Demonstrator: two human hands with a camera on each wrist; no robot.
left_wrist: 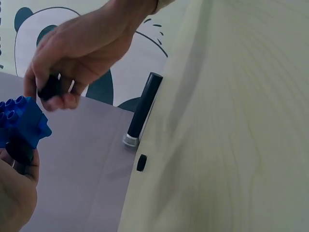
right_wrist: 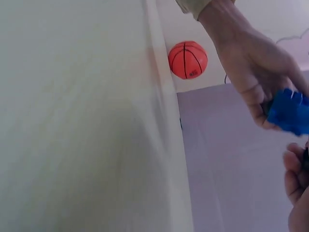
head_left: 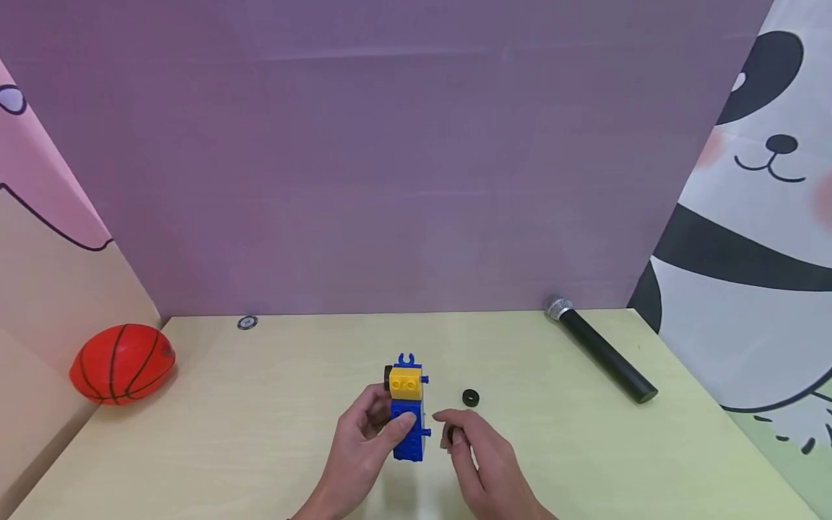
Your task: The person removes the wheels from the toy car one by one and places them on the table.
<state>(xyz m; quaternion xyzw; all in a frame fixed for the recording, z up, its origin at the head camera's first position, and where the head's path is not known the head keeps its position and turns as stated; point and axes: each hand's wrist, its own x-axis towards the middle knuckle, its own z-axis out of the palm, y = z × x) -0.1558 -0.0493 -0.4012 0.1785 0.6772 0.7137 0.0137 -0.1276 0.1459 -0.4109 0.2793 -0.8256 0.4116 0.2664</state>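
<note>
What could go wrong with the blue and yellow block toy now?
The small black wheel could slip and roll off, since it is pinched in the fingers of the right hand.

The block toy might twist or come apart in the left hand if its bare blue peg is pushed too hard.

The other wheel lies loose on the table, so a bump might send it away.

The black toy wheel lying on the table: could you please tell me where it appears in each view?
Head: wheel right of centre, lower half, beyond the right hand.
Left wrist: wheel slightly left of centre, lower half, below the microphone.
Right wrist: this wheel not visible.
Shared landmark: the blue block, held by the left hand in all three.
</note>
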